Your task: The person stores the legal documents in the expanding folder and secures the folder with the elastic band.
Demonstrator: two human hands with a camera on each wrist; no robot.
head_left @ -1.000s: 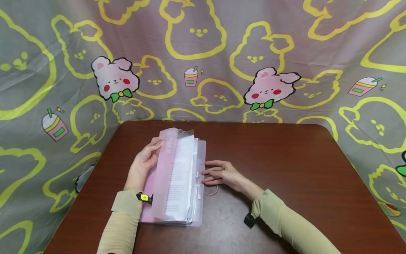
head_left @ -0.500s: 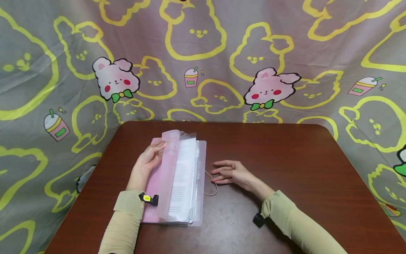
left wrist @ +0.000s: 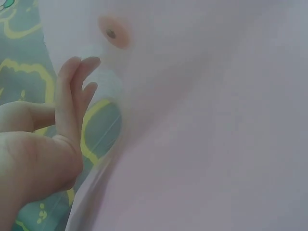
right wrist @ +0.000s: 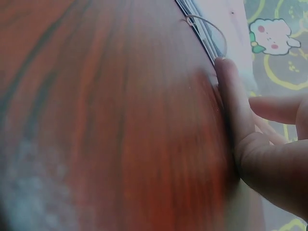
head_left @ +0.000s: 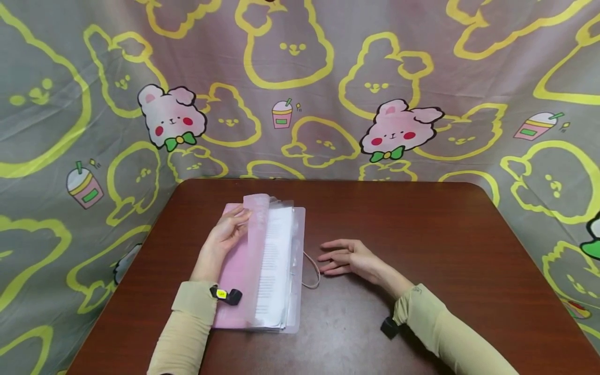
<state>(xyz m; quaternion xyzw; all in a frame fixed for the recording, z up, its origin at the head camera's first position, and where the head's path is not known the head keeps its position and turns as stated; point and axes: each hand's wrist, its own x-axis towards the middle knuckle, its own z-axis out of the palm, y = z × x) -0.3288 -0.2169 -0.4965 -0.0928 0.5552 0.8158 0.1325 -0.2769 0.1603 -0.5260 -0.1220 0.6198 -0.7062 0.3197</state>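
Note:
A pink expanding file folder lies on the table with its translucent front cover (head_left: 259, 234) partly lifted and bowed. White printed papers (head_left: 277, 245) show under it, in front of clear tabbed dividers. My left hand (head_left: 227, 232) touches the cover's outer side with its fingertips. Those fingers look mostly straight in the left wrist view, beside a small round button (left wrist: 111, 33) on the cover. A thin elastic cord (head_left: 320, 272) loops out from the folder's right edge. My right hand (head_left: 353, 259) is just right of the cord, fingers extended and holding nothing.
The brown wooden table (head_left: 422, 224) stretches out to the right and behind the folder. A patterned cloth curtain (head_left: 300, 62) hangs along the table's back and sides. Wrist cameras are strapped near both sleeve cuffs.
The left hand has moved slightly right, and the cover has come down further over the papers. My right hand has drawn away from the folder's edge to the right, leaving the cord.

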